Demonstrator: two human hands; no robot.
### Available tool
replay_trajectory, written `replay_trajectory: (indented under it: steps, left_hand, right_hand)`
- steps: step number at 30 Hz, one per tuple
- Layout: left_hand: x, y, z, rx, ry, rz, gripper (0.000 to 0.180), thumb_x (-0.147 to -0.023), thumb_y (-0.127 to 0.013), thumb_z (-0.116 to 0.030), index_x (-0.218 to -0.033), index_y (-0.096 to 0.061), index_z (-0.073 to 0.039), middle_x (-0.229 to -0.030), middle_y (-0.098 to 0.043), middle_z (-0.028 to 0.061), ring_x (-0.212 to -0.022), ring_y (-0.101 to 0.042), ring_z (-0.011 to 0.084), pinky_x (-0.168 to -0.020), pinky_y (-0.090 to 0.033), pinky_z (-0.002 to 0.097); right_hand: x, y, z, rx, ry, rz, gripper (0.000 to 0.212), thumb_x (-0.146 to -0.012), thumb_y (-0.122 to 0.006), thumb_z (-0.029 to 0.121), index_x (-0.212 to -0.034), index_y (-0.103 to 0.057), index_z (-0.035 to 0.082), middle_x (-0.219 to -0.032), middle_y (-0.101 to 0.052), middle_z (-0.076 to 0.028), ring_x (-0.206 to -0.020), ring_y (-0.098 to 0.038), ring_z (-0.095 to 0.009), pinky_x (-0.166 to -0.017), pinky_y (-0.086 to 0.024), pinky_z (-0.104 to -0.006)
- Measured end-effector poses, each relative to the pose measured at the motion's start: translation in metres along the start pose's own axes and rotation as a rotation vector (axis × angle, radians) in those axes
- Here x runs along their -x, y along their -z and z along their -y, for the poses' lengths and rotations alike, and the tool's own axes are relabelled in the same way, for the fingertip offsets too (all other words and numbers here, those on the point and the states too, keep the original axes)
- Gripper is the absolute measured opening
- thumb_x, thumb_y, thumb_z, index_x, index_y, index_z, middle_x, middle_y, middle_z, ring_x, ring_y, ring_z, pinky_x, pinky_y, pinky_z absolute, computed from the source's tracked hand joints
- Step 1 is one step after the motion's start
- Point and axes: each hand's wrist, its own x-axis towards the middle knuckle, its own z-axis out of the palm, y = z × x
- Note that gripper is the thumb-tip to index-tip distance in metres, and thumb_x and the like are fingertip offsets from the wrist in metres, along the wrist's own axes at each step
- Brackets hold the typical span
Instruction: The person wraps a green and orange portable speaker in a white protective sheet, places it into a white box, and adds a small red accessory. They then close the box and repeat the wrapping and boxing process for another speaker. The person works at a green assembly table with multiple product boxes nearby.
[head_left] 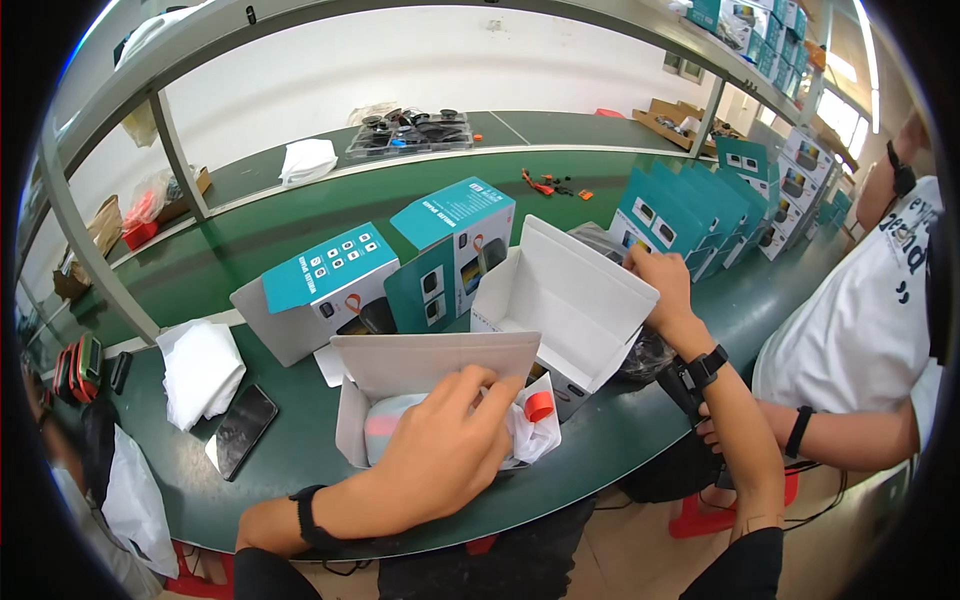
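My left hand is over an open white box near the table's front edge. Its bent fingers are by the raised flap, and whatever they hold is hidden. Inside that box lie something pale and pink, white wrapping, and a red-orange ring-like piece. To its right a second open white box tilts with its lid raised; its visible inside is bare. My right hand reaches beyond that lid, fingers curled beside dark plastic-wrapped items and a row of teal boxes. What it grips does not show.
Two teal-and-white boxes stand behind the open ones. A phone and white bags lie left. A tray of dark parts sits at the back. A co-worker in a white shirt is close at right.
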Motion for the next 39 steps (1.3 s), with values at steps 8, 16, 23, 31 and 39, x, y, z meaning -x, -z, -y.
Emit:
replay_trajectory:
  steps: [8,16,23,31,39]
  left_hand:
    - [0.0,-0.009,0.019,-0.077,-0.113,0.063,0.023,-0.088,-0.071,-0.012,-0.108,-0.064,-0.004,-0.106,-0.056,0.0137,-0.097,-0.061,0.0305,-0.066,-0.054,0.0392]
    - [-0.004,-0.012,0.019,-0.054,-0.182,0.139,0.037,-0.076,-0.073,-0.003,-0.111,-0.062,-0.005,-0.112,-0.056,0.0129,-0.1,-0.059,0.0335,-0.072,-0.055,0.0406]
    - [0.009,0.0,0.03,-0.118,-0.209,0.227,0.044,-0.075,-0.075,-0.005,-0.118,-0.067,-0.007,-0.124,-0.058,0.0116,-0.109,-0.056,0.0319,-0.075,-0.059,0.0385]
    - [0.01,0.012,0.02,-0.121,-0.12,0.237,0.037,-0.083,-0.073,-0.013,-0.119,-0.07,-0.005,-0.123,-0.06,0.011,-0.108,-0.058,0.0302,-0.077,-0.059,0.0383]
    - [0.013,0.009,0.024,-0.103,-0.127,0.195,0.03,-0.086,-0.073,-0.016,-0.114,-0.071,-0.006,-0.115,-0.062,0.0099,-0.101,-0.059,0.0278,-0.074,-0.058,0.038]
  right_hand:
    - [0.014,0.029,-0.002,-1.011,-0.43,-0.541,0.013,-0.11,-0.047,0.015,-0.112,-0.045,0.003,-0.105,-0.069,-0.017,-0.072,-0.073,-0.022,-0.056,-0.056,-0.0264]
    - [0.089,0.117,0.132,-0.54,0.084,-0.629,0.022,-0.101,-0.04,-0.002,-0.12,-0.051,-0.001,-0.118,-0.068,-0.029,-0.098,-0.073,-0.034,-0.084,-0.062,-0.0404]
    - [0.081,0.122,0.195,-0.232,0.561,-0.178,0.016,-0.071,-0.071,0.004,-0.084,-0.071,-0.006,-0.103,-0.071,-0.017,-0.091,-0.073,-0.029,-0.075,-0.061,-0.0312]
    - [0.069,0.117,0.215,-0.095,0.554,0.179,0.032,-0.066,-0.068,0.01,-0.092,-0.068,-0.01,-0.093,-0.067,-0.018,-0.09,-0.063,-0.028,-0.087,-0.054,-0.0374]
    - [0.063,0.13,0.196,-0.343,0.453,0.376,0.028,-0.074,-0.07,0.008,-0.1,-0.071,0.001,-0.106,-0.071,-0.011,-0.114,-0.061,-0.029,-0.114,-0.035,-0.0564]
